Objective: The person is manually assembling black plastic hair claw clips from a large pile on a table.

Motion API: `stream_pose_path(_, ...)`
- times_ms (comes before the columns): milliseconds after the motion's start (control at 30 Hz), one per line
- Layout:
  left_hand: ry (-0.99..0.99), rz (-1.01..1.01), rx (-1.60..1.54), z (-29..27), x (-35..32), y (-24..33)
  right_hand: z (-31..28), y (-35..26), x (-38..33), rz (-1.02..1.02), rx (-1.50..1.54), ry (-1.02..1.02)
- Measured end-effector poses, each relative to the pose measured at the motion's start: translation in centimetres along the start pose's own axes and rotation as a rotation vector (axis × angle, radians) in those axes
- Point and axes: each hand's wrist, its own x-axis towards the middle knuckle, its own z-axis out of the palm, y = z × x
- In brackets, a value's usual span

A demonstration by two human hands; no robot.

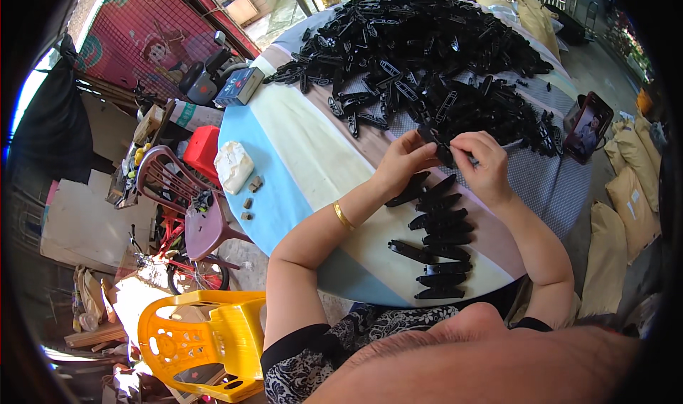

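Observation:
Between the fingers of my left hand (411,161) is a small black plastic part (442,150), held over the table in front of the heap. The thumb and forefinger of my right hand (485,168) are pinched together at the part's right edge; whatever they grip is too small to make out. Below my hands, several long, narrow black plastic pieces (442,269) lie in a rough column down to the table's near edge. A large heap of similar black pieces (420,41) covers the far side, some showing pale oblong outlines.
The round table has a striped cloth (299,141). At its left lie a white bundle (233,166), small brown blocks (255,184) and a blue box (240,86). A phone (589,128) leans at the right. A yellow chair (249,333) and filled sacks (605,254) stand around it.

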Motion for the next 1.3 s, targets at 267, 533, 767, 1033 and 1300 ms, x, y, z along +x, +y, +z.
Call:
stream_pose_path(267, -0.102, -0.305, -0.116, -0.9, 0.1, 1.6, -0.5, 0.3, 0.7, -0.199, 0.065, -0.133)
stream_pose_path(533, -0.103, -0.428, 0.047, -0.9, 0.0, 2.2, -0.6, 0.1, 0.5, -0.309, -0.022, -0.202)
stream_pose_path(767, -0.264, -0.389, 0.265, -0.9, -0.4, 4.3, -0.9, 0.1, 0.5, -0.384, -0.089, -0.21)
stream_pose_path(1033, -0.138, 0.132, 0.811, 0.4, -1.1, 3.2, -0.3, 1.1, -0.5, 0.382, 0.174, -0.431)
stream_pose_path(1300, -0.064, 0.258, 1.142, 1.9, -1.8, 3.8, -0.1, 1.5, -0.8, 0.444, 0.247, -0.397)
